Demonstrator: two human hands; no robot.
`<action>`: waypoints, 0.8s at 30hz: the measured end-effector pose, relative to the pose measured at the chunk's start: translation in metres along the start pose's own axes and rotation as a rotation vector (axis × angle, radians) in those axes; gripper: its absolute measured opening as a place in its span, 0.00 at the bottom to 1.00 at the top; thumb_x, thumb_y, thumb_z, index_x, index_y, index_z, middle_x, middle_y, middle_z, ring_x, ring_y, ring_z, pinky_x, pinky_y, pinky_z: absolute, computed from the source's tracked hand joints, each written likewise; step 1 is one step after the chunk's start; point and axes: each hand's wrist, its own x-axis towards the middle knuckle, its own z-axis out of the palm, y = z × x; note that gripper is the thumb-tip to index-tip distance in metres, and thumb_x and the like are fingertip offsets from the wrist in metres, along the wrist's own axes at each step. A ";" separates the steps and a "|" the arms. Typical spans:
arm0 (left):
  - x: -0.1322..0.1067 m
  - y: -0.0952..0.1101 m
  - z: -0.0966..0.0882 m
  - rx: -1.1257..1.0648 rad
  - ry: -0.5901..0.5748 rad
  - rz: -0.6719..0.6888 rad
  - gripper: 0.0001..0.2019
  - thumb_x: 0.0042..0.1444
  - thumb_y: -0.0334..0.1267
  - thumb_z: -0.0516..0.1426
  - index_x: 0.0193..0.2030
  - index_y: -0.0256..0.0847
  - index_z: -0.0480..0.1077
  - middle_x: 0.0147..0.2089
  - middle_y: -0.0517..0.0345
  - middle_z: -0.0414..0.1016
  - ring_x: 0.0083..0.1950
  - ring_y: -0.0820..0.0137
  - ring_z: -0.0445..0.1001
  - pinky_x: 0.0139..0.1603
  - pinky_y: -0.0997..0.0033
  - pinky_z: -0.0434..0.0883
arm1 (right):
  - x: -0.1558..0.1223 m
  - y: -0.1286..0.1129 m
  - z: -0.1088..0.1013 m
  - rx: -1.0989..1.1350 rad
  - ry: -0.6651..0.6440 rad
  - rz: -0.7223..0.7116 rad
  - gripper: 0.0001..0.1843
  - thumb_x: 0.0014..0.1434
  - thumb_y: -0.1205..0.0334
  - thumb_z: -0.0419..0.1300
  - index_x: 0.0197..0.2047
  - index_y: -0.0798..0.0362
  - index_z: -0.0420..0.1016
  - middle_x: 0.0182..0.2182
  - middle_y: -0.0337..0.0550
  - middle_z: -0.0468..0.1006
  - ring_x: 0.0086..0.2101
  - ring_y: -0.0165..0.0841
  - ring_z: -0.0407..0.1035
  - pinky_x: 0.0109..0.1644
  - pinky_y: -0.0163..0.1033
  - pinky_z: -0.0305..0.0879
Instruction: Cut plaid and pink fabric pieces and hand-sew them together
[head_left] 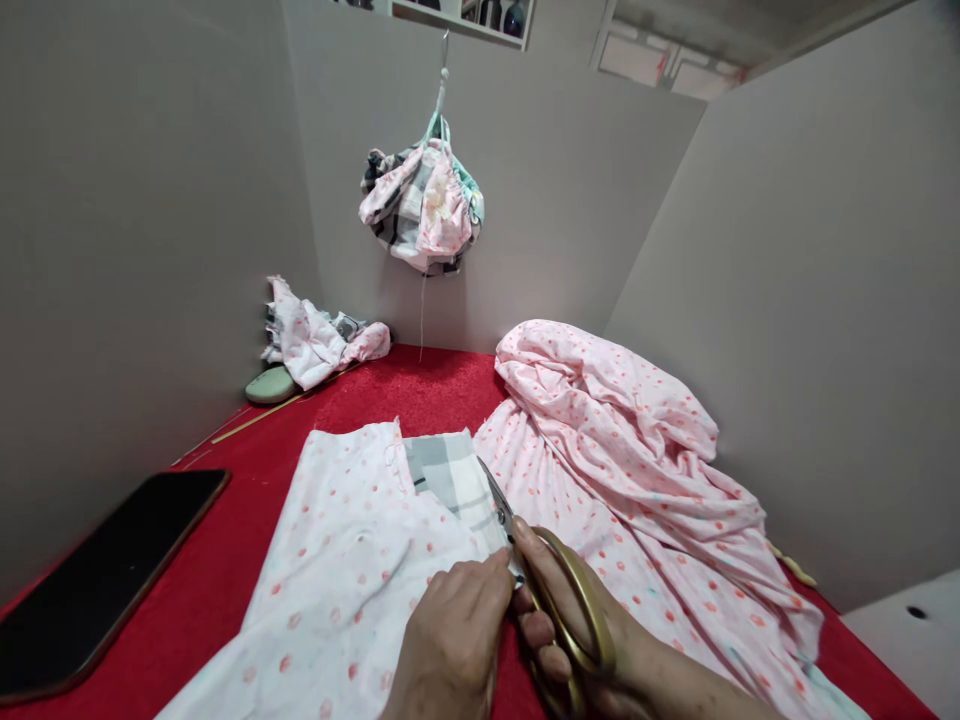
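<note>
My right hand (551, 610) is closed round the gold handles of a pair of scissors (592, 615). Their dark blades point up and away, along the right edge of a grey-and-white plaid piece of cloth (450, 465). Over much of that plaid lies a pale pink dotted fabric (337, 560), spread flat at the front. With fingers curled, my left hand (457, 630) grips the right edge of the dotted fabric close to the scissors; its fingertips are partly hidden. Beyond the blades on the right rises a large heaped pink dotted cloth (607, 430).
A black phone (105, 580) lies on the red table cover (442, 385) at left. Farther back are cloth scraps (315, 335), a green oval object (271, 385) and a thin yellow strip (255, 417). A bundle of sewn fabric (424, 205) hangs on the grey partition (540, 190).
</note>
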 end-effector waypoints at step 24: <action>0.004 0.000 -0.002 0.000 0.088 0.079 0.18 0.58 0.26 0.48 0.56 0.27 0.60 0.41 0.41 0.76 0.38 0.62 0.75 0.33 0.66 0.72 | 0.005 -0.015 -0.001 0.065 -0.115 -0.037 0.21 0.54 0.41 0.58 0.34 0.50 0.61 0.17 0.29 0.65 0.14 0.22 0.59 0.12 0.24 0.50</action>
